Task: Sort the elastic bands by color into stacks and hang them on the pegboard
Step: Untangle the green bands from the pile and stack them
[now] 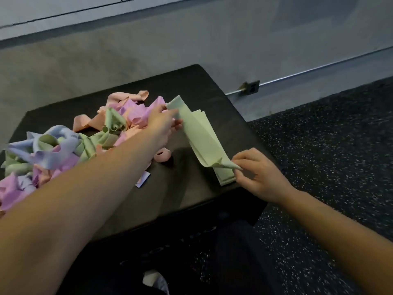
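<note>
A pale green elastic band [200,135] stretches diagonally over the right part of a black padded box [191,201]. My left hand [163,122] pinches its far end, and my right hand [257,173] pinches its near end. Under the near end lies a flat stack of green bands [226,177]. A tangled pile of bands [70,143] in pink, lilac, blue, peach and green covers the box's left side. No pegboard is in view.
A curled peach band [162,155] and a small card [143,180] lie by my left forearm. Speckled black floor [331,145] is to the right; a grey wall with a socket [252,87] stands behind. A pale object [155,281] lies on the floor below.
</note>
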